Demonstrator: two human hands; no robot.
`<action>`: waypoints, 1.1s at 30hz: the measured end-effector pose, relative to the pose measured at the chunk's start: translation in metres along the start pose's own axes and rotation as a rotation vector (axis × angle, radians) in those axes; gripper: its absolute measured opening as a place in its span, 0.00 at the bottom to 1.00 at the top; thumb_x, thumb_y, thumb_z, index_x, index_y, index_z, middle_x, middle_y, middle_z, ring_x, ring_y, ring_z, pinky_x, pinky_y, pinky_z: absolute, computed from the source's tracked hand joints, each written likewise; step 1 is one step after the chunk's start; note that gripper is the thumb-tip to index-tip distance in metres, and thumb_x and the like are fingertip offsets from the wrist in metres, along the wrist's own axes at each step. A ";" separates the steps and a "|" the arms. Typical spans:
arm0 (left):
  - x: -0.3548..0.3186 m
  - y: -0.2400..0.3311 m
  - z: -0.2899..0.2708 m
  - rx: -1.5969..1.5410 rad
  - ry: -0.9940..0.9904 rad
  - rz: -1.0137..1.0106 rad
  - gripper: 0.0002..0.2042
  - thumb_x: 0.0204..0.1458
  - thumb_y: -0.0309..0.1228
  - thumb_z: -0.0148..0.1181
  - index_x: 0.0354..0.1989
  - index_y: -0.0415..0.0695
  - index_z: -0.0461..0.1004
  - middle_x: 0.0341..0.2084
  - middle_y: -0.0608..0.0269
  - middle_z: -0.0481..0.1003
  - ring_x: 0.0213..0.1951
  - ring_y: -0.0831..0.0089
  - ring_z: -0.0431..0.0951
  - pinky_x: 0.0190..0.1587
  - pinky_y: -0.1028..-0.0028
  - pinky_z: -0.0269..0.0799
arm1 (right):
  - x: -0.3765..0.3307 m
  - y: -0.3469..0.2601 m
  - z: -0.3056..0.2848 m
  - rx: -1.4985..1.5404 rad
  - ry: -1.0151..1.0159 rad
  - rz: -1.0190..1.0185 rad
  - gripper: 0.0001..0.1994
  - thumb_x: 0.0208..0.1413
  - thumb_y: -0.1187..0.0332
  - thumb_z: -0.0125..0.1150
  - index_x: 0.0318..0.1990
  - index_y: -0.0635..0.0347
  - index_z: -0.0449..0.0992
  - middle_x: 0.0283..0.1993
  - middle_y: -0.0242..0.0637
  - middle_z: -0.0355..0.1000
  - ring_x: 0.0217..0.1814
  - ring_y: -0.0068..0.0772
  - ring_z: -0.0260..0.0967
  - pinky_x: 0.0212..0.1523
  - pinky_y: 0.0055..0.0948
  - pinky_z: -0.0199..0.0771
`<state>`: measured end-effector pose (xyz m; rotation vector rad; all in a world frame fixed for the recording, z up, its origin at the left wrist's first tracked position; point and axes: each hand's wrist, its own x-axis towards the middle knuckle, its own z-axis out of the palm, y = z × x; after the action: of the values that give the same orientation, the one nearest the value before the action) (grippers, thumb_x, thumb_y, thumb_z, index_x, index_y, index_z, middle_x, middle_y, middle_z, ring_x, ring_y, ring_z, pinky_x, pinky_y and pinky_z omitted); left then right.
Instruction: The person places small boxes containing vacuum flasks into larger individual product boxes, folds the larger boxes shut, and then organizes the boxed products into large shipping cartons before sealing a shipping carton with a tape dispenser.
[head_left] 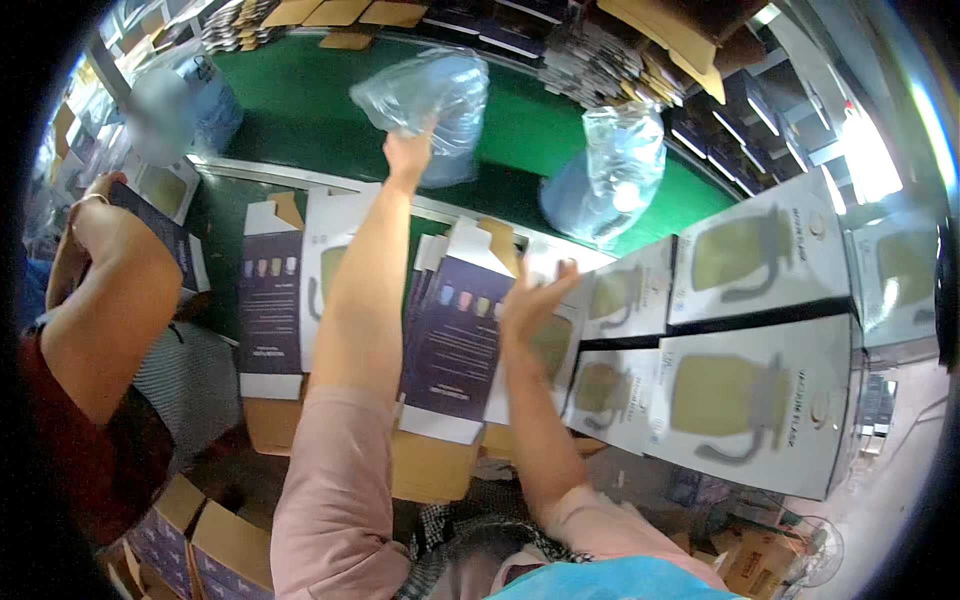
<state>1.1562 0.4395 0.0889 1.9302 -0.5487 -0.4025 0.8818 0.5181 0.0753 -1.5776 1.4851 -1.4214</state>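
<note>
Pink sleeves (335, 490) and a blue apron edge (610, 582) sit closest to the lens, at the lower rim, with open brown cartons (215, 545) low on the left.

Far left, another person's bare arm (110, 300) bends up toward a dark flat box (165, 235); that person's hand is out of sight behind the arm.

Next comes a flattened purple-and-white carton (270, 310) lying on the desk (225, 215), beside a white carton (325, 260) showing a printed jug.

Above them the left hand (408, 155) reaches far forward over the green conveyor belt (300, 100), its fingers pinched on the lower edge of a clear plastic bag (430, 95) with something pale blue inside. That bag hangs above the belt, lifted clear of the desk.

Moving right, another purple-and-white flat carton (455, 340) lies between the two forearms.

The right hand (535, 300) is spread, fingers fanned out and blurred, hovering over the white boxes; whether it touches one cannot be told.

A second clear bag (610, 175) with a pale blue item rests on the belt to its upper right.

Farthest right, stacked white jug boxes (755, 400) fill the desk side, and dark flat packs (600, 60) pile behind the belt.
</note>
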 end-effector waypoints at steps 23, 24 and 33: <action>-0.380 -0.030 -0.165 0.180 0.462 0.487 0.14 0.51 0.30 0.60 0.47 0.42 0.72 0.46 0.55 0.72 0.50 0.62 0.70 0.50 0.60 0.66 | -0.086 -0.086 -0.170 -0.034 -0.373 -0.184 0.09 0.50 0.69 0.62 0.33 0.67 0.72 0.22 0.45 0.69 0.23 0.42 0.67 0.27 0.42 0.69; -0.410 -0.037 -0.179 0.128 0.419 0.415 0.15 0.52 0.31 0.60 0.47 0.42 0.71 0.46 0.55 0.71 0.50 0.63 0.70 0.50 0.61 0.66 | -0.098 -0.131 -0.218 0.176 -0.494 -0.184 0.12 0.50 0.68 0.63 0.36 0.69 0.74 0.24 0.50 0.71 0.23 0.43 0.69 0.29 0.41 0.71; -0.640 0.016 -0.127 -0.056 0.206 0.262 0.21 0.54 0.35 0.59 0.52 0.38 0.66 0.45 0.56 0.70 0.47 0.65 0.70 0.47 0.66 0.68 | -0.138 0.029 -0.582 0.382 -0.729 -0.186 0.23 0.47 0.64 0.67 0.51 0.64 0.72 0.30 0.53 0.72 0.32 0.49 0.71 0.35 0.42 0.68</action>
<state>0.6808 0.8786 0.1753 1.7918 -0.6371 -0.0505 0.3596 0.7932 0.1772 -1.7399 0.6188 -0.9686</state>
